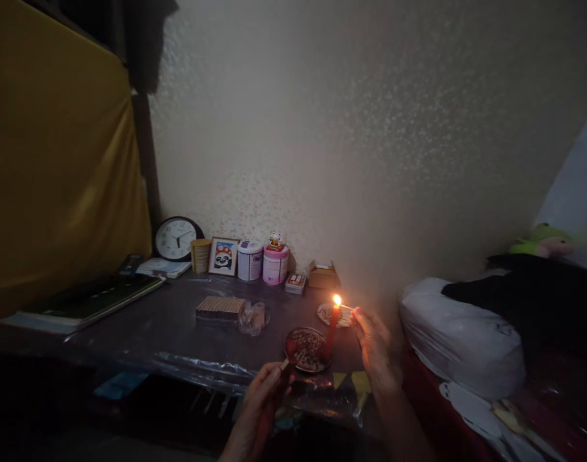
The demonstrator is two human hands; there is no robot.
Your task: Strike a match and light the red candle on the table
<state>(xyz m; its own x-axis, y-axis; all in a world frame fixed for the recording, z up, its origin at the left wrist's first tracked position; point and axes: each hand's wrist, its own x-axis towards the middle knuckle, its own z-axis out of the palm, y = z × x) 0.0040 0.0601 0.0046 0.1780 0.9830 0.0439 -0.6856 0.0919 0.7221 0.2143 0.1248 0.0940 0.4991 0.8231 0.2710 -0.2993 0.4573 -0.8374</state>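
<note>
A red candle [332, 330] burns upright at the right side of a round metal dish [306, 350], which is strewn with small dark bits. My right hand [373, 343] pinches a thin matchstick [346, 307], its tip at or very near the flame [337, 299]. Whether the match itself burns cannot be told from the glare. In front of the dish, my left hand [267, 391] is closed around a small dark matchbox-like piece [287, 366] with a pale end. Behind the candle lies a small plate [324, 312] with matchsticks on it.
A row of small boxes [221, 308] and a clear plastic bag [253, 318] lie mid-table. Along the wall stand a clock [178, 239], a framed panda picture [224, 256], two tins [250, 262] and an open carton [324, 274]. A white bag [461, 333] sits at right.
</note>
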